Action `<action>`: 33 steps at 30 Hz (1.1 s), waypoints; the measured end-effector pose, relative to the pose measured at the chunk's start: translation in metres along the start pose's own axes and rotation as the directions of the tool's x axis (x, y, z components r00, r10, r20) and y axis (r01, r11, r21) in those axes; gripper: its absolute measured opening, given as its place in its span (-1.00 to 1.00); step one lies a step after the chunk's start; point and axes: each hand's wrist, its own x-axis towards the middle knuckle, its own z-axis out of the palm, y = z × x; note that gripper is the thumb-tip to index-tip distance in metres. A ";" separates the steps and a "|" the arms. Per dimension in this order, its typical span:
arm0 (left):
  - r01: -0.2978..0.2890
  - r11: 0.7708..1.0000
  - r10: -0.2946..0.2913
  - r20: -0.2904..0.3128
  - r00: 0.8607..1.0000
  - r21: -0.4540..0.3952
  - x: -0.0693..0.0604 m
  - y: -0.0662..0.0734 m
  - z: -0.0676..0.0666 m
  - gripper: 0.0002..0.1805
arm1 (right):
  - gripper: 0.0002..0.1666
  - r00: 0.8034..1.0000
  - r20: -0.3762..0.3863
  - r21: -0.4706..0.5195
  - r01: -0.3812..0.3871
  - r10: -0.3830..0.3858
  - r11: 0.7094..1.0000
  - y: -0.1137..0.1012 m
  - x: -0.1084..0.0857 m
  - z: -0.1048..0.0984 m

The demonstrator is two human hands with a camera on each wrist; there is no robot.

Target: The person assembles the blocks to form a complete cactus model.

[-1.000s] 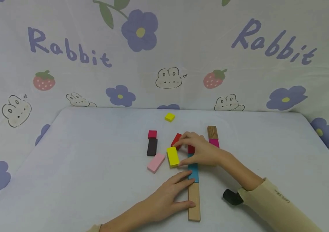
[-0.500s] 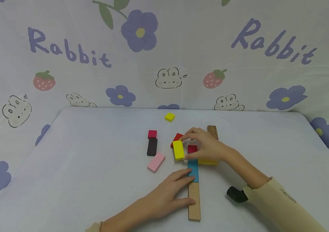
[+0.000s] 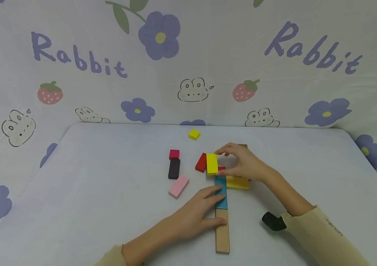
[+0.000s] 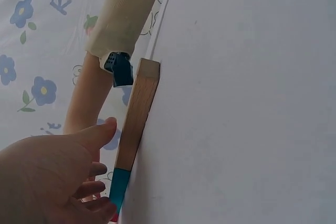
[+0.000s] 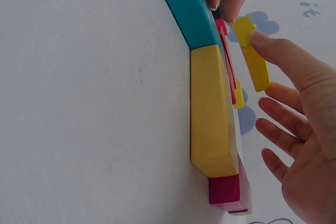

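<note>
My right hand [image 3: 246,164] pinches a bright yellow block [image 3: 212,164] between thumb and index finger. In the right wrist view this block [image 5: 257,69] is held above the table, the other fingers spread beside it. Beneath and behind it in the head view, a crimson block [image 3: 222,168] is partly hidden. My left hand [image 3: 193,214] rests its fingers on a blue block [image 3: 220,181], its thumb by a plain wooden block [image 3: 222,236]. These blocks lie end to end in a line. A dull yellow block [image 3: 238,183] lies crosswise against the blue one's right side.
Left of the line lie a pink block [image 3: 179,186], a black block [image 3: 174,169] and a small red block [image 3: 174,154]. A red block [image 3: 201,162] sits just left of the held one. Farther back is a small yellow block [image 3: 194,134]; a wood-grain block [image 3: 243,146] is mostly covered.
The yellow block has risen and moved right and away in my right hand, now over the line's far end. My left hand has slid slightly forward. The dull yellow block has come into view.
</note>
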 end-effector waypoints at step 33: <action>0.003 1.000 -0.003 0.020 1.000 -0.027 0.009 -0.007 0.000 -0.22 | -0.28 0.991 -0.091 -0.092 -0.103 0.094 0.990 0.032 0.004 -0.002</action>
